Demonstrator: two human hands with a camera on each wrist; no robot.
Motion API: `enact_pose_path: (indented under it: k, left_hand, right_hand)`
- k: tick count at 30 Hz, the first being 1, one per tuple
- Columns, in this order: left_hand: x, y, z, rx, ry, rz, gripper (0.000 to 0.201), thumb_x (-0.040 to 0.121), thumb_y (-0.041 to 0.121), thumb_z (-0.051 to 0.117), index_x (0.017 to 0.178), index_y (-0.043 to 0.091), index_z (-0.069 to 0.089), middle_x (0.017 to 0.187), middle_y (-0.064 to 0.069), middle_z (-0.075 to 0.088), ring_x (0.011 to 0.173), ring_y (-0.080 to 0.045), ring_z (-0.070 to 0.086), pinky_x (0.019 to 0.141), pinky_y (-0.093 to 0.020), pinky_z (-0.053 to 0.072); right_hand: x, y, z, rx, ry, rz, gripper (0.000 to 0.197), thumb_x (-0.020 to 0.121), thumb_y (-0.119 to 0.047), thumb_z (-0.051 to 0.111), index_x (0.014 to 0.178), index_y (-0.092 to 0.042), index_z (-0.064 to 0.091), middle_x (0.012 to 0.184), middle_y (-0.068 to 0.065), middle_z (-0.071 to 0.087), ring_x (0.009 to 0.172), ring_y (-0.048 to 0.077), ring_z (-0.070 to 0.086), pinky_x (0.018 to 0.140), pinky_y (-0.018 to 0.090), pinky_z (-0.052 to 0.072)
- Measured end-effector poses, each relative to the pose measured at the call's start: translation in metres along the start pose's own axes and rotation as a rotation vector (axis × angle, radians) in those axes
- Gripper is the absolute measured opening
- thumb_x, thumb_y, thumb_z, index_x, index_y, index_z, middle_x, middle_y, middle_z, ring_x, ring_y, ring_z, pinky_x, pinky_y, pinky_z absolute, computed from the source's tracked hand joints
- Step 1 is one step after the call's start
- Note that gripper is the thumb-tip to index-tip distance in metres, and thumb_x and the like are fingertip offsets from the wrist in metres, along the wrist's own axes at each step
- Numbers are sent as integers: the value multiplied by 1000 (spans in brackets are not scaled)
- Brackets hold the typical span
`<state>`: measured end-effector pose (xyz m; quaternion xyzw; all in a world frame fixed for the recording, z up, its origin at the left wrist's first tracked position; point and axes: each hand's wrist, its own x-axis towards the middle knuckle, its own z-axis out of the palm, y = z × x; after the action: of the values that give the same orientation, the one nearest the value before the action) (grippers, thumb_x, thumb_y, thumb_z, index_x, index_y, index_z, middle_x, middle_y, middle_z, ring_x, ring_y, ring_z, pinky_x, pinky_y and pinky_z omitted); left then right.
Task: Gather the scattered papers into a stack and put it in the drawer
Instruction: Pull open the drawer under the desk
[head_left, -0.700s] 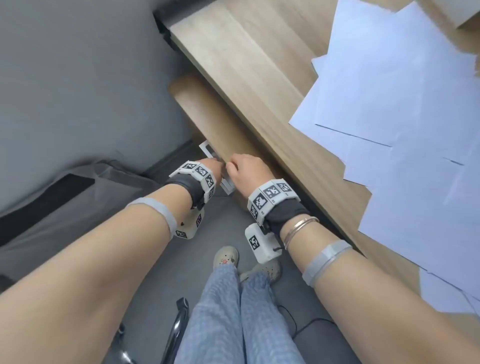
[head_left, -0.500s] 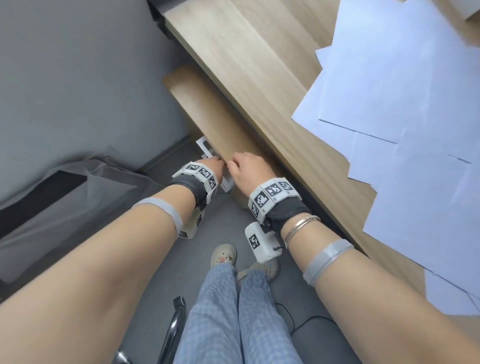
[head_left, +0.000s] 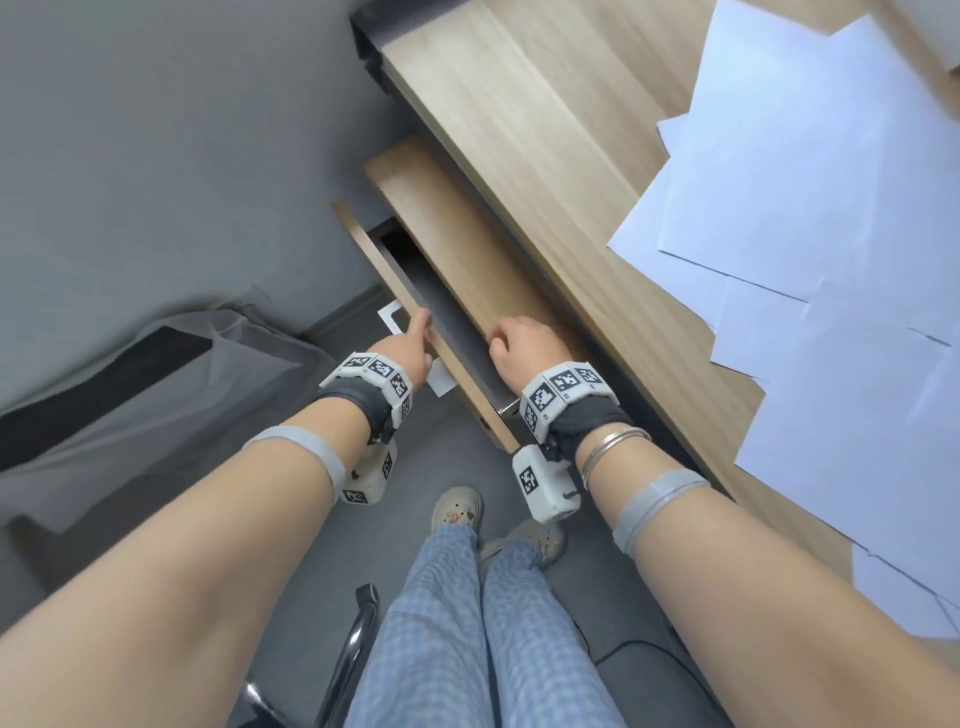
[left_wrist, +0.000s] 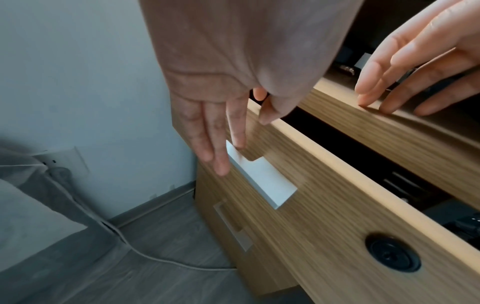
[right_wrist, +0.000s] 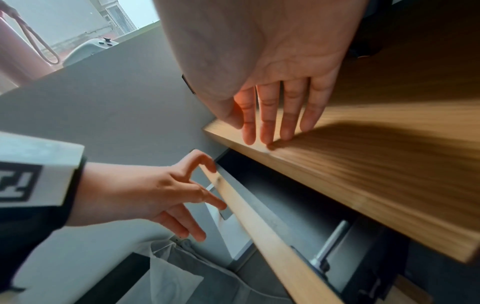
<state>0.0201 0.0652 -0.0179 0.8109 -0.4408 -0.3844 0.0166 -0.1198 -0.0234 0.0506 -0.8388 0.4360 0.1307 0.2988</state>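
The drawer (head_left: 415, 291), shut half a second ago, now stands part-open below the bench's (head_left: 519, 156) front edge; left hand (head_left: 408, 345) spread at its handle, right hand (head_left: 522, 345) flat-fingered above; papers (head_left: 831, 234) still lie scattered on the bench.

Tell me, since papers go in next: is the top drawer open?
Partly open: a dark gap shows behind the top drawer front, under the desk edge.

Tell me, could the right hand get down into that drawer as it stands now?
Probably not yet. The drawer is pulled out only a narrow way, and the right hand lies flat on the wooden panel just above the gap. The slot looks too tight for a hand with papers.
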Motion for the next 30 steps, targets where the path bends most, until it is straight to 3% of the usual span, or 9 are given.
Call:
enact_pose_path:
  k: [2,4,6,8,10,16,20,24,30]
  left_hand:
    - [-5,-2,-7,65,14,28,50,93,11,33,141,18,24,93,-16,65,64,-26,54,58,-33,42]
    - [-7,-3,-15,159,24,36,42,95,14,31,136,18,36,112,-13,60,89,-30,58,68,-35,46]
    - [-11,-3,-22,276,77,28,35,96,19,35,128,19,49,124,-10,47,112,-32,47,76,-39,47]
    - [-12,-3,-24,389,128,53,32,95,20,39,120,18,58,130,-8,41,122,-31,37,84,-39,45]
    - [-12,-5,-25,443,87,71,33,95,20,39,121,17,59,137,-6,42,128,-29,35,95,-38,41]
    - [-20,-16,-32,409,-69,-46,37,93,17,40,127,16,54,130,-3,50,121,-26,50,98,-41,47]
    - [-30,-25,-33,381,-110,-83,41,92,15,42,133,16,50,140,1,45,127,-24,47,102,-41,44]
    - [-35,-31,-35,482,-140,-87,38,90,15,47,127,15,55,134,-2,50,124,-25,46,106,-35,37]
    - [-50,-38,-35,502,-192,-161,36,87,12,54,122,6,58,123,-7,52,116,-29,53,84,-35,46]
  right_hand:
    - [0,-1,1,-9,-5,9,28,93,-15,39,108,-11,62,112,9,61,101,26,58,79,28,44]
    - [2,-1,2,-14,-7,17,28,92,-15,39,108,-12,62,112,9,60,100,26,58,76,27,42]
    - [3,-2,0,-18,-14,28,28,92,-15,39,108,-11,62,113,9,60,101,26,58,76,27,42]
    - [3,-4,-2,-27,-25,34,29,92,-15,39,110,-11,62,115,9,60,103,26,58,77,27,42]
    - [3,-6,-4,-32,-37,41,31,93,-15,40,114,-11,62,120,9,59,106,27,58,82,29,45]
    - [-4,-13,-2,-58,-58,25,41,93,-15,41,132,-12,50,138,7,50,123,27,50,99,32,42]
    - [-7,-20,2,-99,-87,41,45,92,-14,40,137,-11,44,146,6,42,132,27,41,109,36,36]
    - [-7,-26,5,-123,-108,67,45,93,-15,38,137,-11,43,146,6,41,134,27,39,111,38,34]
    - [-6,-34,9,-126,-131,133,45,94,-17,36,138,-10,43,151,4,34,137,25,34,112,37,31]
